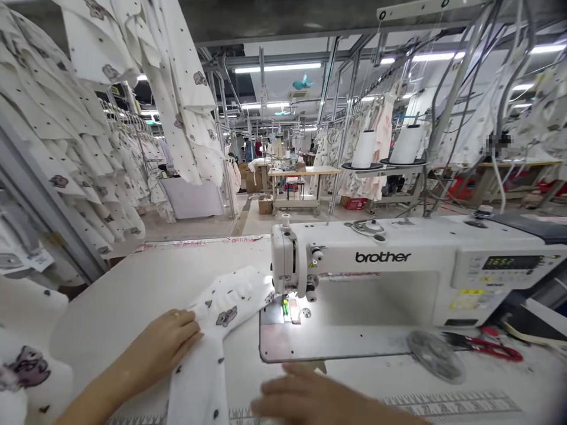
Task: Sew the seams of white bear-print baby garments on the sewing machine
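Printed white fabric (207,347) lay left of the sewing machine (425,257), under the left hand (172,335).
That hand's fingers were together; whether they pinched the fabric, I could not tell. The right hand (310,395), blurred, was near, fingers loosely spread. Far beyond the machine stood a brown box (265,206) and, to its right, a red box (353,203), their contents too small to make out.

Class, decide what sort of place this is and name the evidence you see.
Most likely a garment factory's sewing floor: a Brother sewing machine in front, cones of white thread beyond it, and rows of hanging printed fabric pieces at the left.
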The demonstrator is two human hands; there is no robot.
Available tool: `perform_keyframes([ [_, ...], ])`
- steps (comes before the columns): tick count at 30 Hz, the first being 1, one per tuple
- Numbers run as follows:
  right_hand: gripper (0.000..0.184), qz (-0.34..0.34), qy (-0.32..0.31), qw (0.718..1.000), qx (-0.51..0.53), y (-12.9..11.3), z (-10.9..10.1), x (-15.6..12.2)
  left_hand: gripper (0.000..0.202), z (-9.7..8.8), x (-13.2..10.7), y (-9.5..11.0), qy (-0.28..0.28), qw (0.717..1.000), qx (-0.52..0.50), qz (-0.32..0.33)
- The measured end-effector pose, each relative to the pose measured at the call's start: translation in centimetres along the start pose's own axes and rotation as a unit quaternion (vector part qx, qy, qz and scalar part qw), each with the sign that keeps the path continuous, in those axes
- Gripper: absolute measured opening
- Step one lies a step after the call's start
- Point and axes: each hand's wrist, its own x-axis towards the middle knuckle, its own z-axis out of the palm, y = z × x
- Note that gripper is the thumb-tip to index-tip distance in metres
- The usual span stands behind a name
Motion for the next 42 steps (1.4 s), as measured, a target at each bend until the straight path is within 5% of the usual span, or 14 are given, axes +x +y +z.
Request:
perform_keyframes([
  [5, 0.028, 0.040, -0.026, 0.991, 0.127, 4.8, 0.0, -1.5, 0.033, 0.6, 5.3, 2.2, -0.023, 0.984, -0.137, -0.108],
  [8, 0.029, 0.028, -0.006, 0.985, 0.170, 6.6, 1.2, -1.3, 0.033, 3.5, 10.3, 3.1, -0.028, 0.979, -0.156, -0.129],
  [11, 0.034, 0.039, 0.041, 0.980, 0.190, 7.6, 2.5, -1.6, 0.033, 7.3, 12.7, 2.7, -0.031, 0.977, -0.147, -0.153],
  [14, 0.034, 0.046, 0.080, 0.976, 0.197, 8.0, 3.3, -2.5, 0.038, 9.3, 11.7, 2.1, -0.030, 0.975, -0.127, -0.182],
  [18, 0.037, 0.027, 0.110, 0.976, 0.184, 7.8, 3.5, -3.2, 0.041, 8.2, 7.3, 3.6, -0.043, 0.974, -0.112, -0.192],
  [22, 0.045, 0.007, 0.146, 0.977, 0.158, 7.1, 3.0, -2.8, 0.044, 5.5, 4.7, 7.3, -0.040, 0.992, -0.111, -0.040],
  [25, 0.047, 0.005, 0.128, 0.982, 0.137, 6.9, 3.0, -2.6, 0.049, 4.1, 4.8, 9.3, -0.009, 0.991, -0.114, 0.070],
  [32, 0.033, 0.001, 0.027, 0.997, 0.073, 7.2, 3.5, -3.3, 0.043, 3.5, 6.2, 9.9, 0.031, 0.984, -0.044, 0.168],
  [42, 0.024, 0.067, 0.017, 0.990, 0.123, 6.6, 2.6, -3.1, 0.050, 3.7, 5.5, 10.1, -0.050, 0.990, -0.060, 0.121],
])
